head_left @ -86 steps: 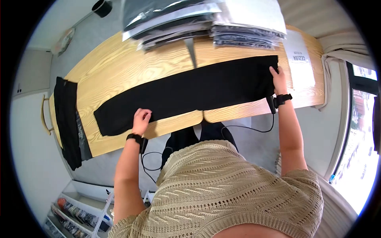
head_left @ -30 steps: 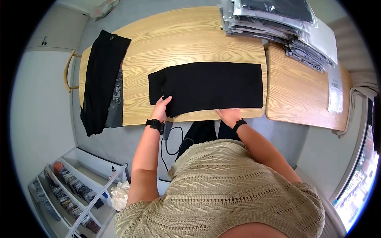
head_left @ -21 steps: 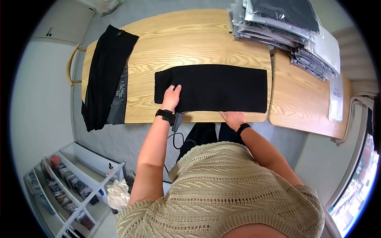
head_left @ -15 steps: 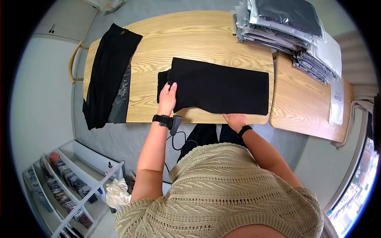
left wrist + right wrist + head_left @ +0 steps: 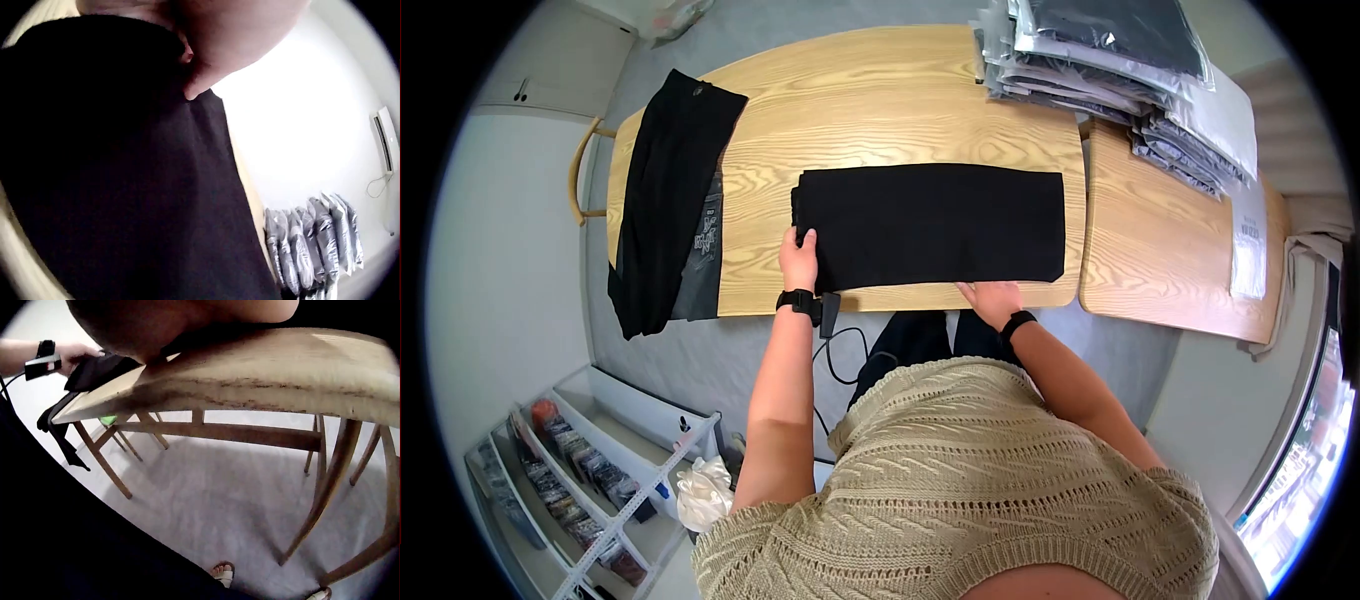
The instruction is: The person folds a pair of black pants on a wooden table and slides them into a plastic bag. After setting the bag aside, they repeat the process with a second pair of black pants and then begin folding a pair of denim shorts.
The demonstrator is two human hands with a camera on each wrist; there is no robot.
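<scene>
In the head view, black trousers lie folded into a rectangle on the wooden table. My left hand grips their left end, thumb on top, the fingers hidden underneath. The left wrist view shows the thumb against the dark cloth. My right hand rests at the near edge of the trousers, by the table's front edge; its fingertips are hidden at the cloth.
A second black garment hangs over the table's left end, with a dark grey printed piece beneath. Bagged clothes are stacked at the back right. A clear package lies far right. A gap separates two table sections.
The long trousers have been folded shorter. In the last half second my left hand has moved slightly left and down, and the lifted end now lies flat. The right hand has hardly moved.
</scene>
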